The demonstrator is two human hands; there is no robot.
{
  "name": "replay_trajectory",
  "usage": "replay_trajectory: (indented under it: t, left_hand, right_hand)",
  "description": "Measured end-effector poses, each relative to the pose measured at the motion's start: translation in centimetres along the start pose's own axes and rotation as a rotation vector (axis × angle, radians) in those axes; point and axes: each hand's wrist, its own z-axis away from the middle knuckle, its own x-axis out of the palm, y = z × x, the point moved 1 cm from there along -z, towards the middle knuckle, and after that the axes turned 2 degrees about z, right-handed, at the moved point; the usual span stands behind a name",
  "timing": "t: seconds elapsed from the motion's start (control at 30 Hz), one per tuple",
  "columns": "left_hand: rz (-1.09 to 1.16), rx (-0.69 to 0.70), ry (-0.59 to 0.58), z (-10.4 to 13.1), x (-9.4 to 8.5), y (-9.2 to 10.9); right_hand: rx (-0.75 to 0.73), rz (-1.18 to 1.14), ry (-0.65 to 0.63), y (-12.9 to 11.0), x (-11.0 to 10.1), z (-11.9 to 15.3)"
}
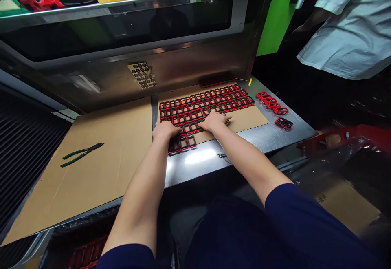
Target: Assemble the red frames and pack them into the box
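Several rows of small red and black frames [195, 105] lie close together on a cardboard sheet [249, 119] on the metal table. My left hand [165, 130] rests at the left end of the lower rows, fingers spread over the frames. Toward the right part of a lower row, my right hand [214, 120] touches the frames with its fingers apart. Below my left hand, a short row of frames [183, 142] sits at the near edge of the cardboard. Neither hand is lifting a frame.
Green-handled pliers [80, 155] lie on the left cardboard [122, 138]. Red pieces [271, 102] and one red and black part [284, 122] are at the right. A sticker sheet [142, 75] is on the metal back panel. A person in a light shirt [351, 28] stands at the right.
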Motion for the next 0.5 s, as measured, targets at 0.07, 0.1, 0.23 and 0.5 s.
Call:
replay_trajectory:
  t: [0.07, 0.1, 0.23, 0.5]
  left_hand:
    - [0.008, -0.005, 0.014, 0.2, 0.0, 0.0]
    - [0.012, -0.010, 0.023, 0.3, 0.0, 0.1]
    - [0.015, -0.029, 0.057, 0.6, -0.2, 0.2]
    - [-0.005, -0.018, 0.096, 2.3, -2.3, 1.3]
  right_hand:
    - [0.002, -0.013, 0.010, 0.1, 0.0, 0.1]
    - [-0.002, -0.020, 0.017, 0.1, 0.0, 0.2]
    - [-0.012, -0.048, 0.026, 0.4, -0.1, 0.3]
    - [-0.004, -0.057, 0.030, 1.6, -2.0, 0.2]
